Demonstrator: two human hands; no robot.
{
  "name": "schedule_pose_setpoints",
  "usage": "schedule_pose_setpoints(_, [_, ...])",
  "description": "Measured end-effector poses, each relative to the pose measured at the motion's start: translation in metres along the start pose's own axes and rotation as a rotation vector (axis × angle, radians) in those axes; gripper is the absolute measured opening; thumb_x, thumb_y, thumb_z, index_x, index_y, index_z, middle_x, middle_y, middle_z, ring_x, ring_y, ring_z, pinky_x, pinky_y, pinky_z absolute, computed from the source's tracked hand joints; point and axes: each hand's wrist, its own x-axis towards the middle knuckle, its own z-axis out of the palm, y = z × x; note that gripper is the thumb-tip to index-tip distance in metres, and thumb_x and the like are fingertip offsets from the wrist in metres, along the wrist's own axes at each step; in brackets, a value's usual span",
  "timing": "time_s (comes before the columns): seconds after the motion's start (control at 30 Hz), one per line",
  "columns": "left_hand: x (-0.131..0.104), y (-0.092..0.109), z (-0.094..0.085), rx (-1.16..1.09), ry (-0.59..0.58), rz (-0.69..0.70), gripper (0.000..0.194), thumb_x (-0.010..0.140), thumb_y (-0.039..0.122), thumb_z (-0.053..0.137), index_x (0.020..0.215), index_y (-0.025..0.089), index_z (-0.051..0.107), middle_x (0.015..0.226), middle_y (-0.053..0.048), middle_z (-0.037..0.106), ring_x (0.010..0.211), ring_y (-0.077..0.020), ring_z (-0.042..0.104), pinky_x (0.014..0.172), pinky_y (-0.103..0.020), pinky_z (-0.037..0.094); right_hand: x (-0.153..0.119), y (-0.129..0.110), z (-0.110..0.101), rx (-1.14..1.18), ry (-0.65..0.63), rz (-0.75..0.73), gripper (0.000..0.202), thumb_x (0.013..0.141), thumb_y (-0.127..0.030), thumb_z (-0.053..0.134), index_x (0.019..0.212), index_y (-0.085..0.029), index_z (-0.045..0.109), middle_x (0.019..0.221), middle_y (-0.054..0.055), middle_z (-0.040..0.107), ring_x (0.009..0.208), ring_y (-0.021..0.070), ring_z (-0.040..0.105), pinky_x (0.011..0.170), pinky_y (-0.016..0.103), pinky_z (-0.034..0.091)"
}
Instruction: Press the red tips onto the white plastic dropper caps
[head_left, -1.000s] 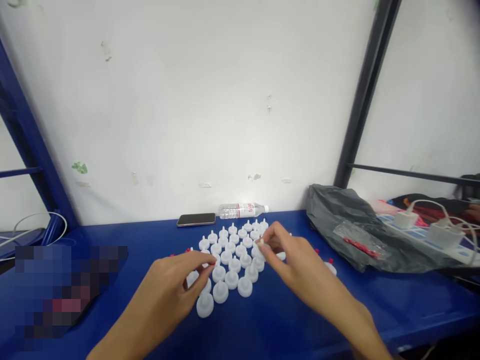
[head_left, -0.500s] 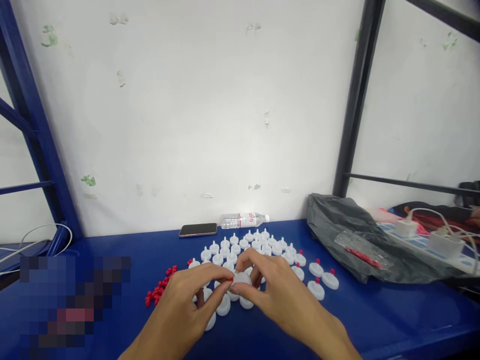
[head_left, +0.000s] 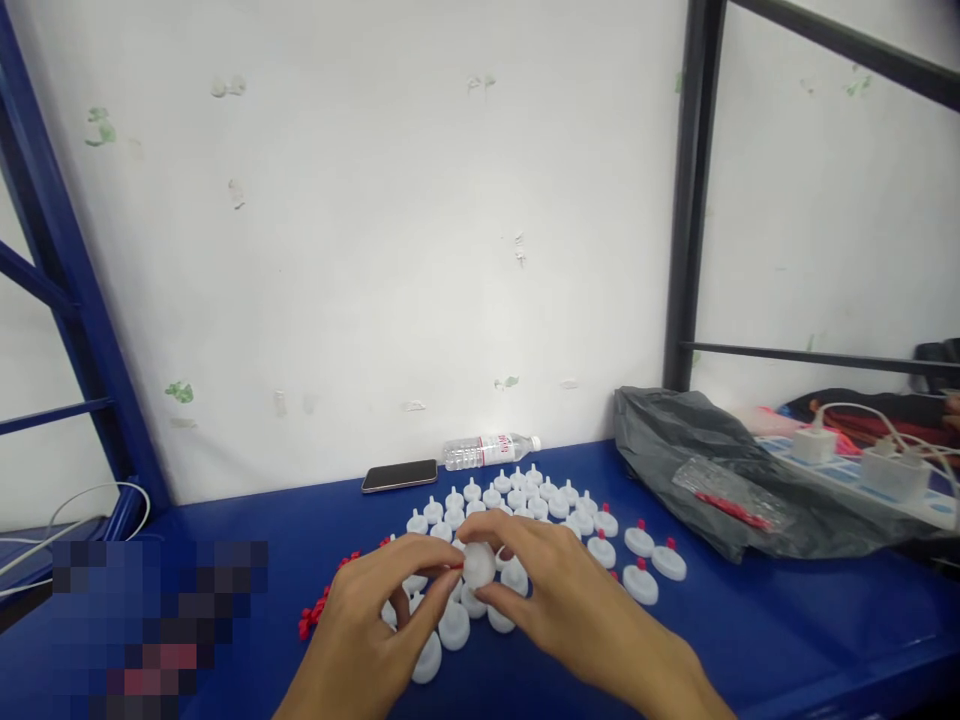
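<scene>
Between thumb and fingers, my right hand [head_left: 551, 575] grips a white nozzle cap [head_left: 478, 566], its round underside turned toward me. My left hand [head_left: 390, 600] pinches a small red tip [head_left: 457, 567] at the left side of that cap, mostly hidden by the fingertips. Around and beyond both hands stand many white nozzle caps [head_left: 454, 626] with bare spouts. Several white caps with red tips [head_left: 640, 582] are on the right of the group. Loose red tips [head_left: 319, 610] lie in a heap beside my left hand, partly covered by it.
Along the wall lie a black phone [head_left: 400, 476] and a clear plastic bottle [head_left: 491, 451]. A dark grey plastic bag [head_left: 697, 470] carries a clear packet with red pieces [head_left: 731, 508]. Behind it, a power strip with chargers [head_left: 892, 470] sits at the right. A blurred patch covers the lower left.
The view has shifted slightly. The white cap in my right hand has tilted so its round underside shows more, and the red tip stays pinched at its side.
</scene>
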Motion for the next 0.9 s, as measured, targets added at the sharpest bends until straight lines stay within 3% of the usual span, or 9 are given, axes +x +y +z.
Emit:
schedule_pose_setpoints(0.23, [0.0,0.003,-0.009,-0.267,-0.066,-0.119,0.021,0.093,0.043,0.073,0.092,0.025,0.083,0.109,-0.008,0.075,0.068,-0.0131,0.064,0.056,-0.021,0.053,0.0,0.003,-0.004,-0.088,0.11,-0.27,0.054,0.089,-0.004,0.075,0.132,-0.033,0.063,0.119,0.0,0.076,0.122,0.0202,0.064,0.102,0.034,0.054])
schedule_pose_setpoints(0.37, [-0.001,0.008,-0.004,-0.581,-0.034,-0.216,0.022,0.086,0.044,0.08,0.084,0.023,0.076,0.107,-0.005,0.062,0.081,-0.0132,0.061,0.072,-0.023,0.054,0.001,0.003,-0.004,-0.159,0.22,-0.436,0.047,0.091,-0.005,0.073,0.131,-0.028,0.062,0.112,0.001,0.079,0.115,0.0196,0.067,0.098,0.034,0.054])
schedule_pose_setpoints(0.43, [-0.001,0.014,0.003,-0.863,-0.03,-0.278,0.029,0.078,0.044,0.087,0.095,0.027,0.071,0.108,-0.003,0.063,0.088,-0.015,0.063,0.078,-0.025,0.053,0.001,0.001,-0.004,-0.168,0.288,-0.517,0.041,0.095,-0.005,0.07,0.128,-0.028,0.062,0.114,0.0,0.079,0.112,0.0179,0.069,0.096,0.033,0.054])
schedule_pose_setpoints(0.53, [-0.002,0.024,0.011,-1.15,-0.099,-0.36,0.058,0.072,0.042,0.092,0.122,0.032,0.064,0.107,-0.004,0.07,0.094,-0.0194,0.069,0.085,-0.031,0.054,0.003,-0.003,-0.004,-0.157,0.335,-0.571,0.034,0.098,-0.007,0.067,0.124,-0.028,0.063,0.116,-0.001,0.08,0.111,0.0158,0.07,0.096,0.031,0.054])
schedule_pose_setpoints(0.6, [-0.004,0.028,0.012,-1.157,-0.121,-0.393,0.064,0.073,0.045,0.09,0.128,0.029,0.065,0.102,-0.007,0.074,0.097,-0.0233,0.072,0.088,-0.034,0.055,0.003,-0.006,-0.003,-0.146,0.338,-0.571,0.032,0.098,-0.01,0.068,0.124,-0.029,0.063,0.111,-0.001,0.082,0.11,0.0165,0.07,0.096,0.032,0.055])
schedule_pose_setpoints(0.7, [-0.007,0.029,0.01,-1.076,-0.088,-0.403,0.062,0.071,0.049,0.089,0.124,0.023,0.071,0.104,-0.01,0.078,0.1,-0.0284,0.074,0.09,-0.038,0.056,0.003,-0.007,0.0,-0.122,0.352,-0.57,0.032,0.098,-0.012,0.069,0.124,-0.03,0.064,0.102,-0.002,0.082,0.109,0.0178,0.071,0.096,0.033,0.056])
schedule_pose_setpoints(0.9, [-0.007,0.026,0.011,-1.04,-0.042,-0.441,0.062,0.066,0.047,0.092,0.121,0.022,0.077,0.103,-0.01,0.081,0.099,-0.0295,0.076,0.089,-0.038,0.058,0.003,-0.004,0.005,-0.112,0.332,-0.573,0.032,0.099,-0.013,0.068,0.125,-0.031,0.063,0.101,-0.003,0.083,0.109,0.0173,0.072,0.1,0.034,0.056])
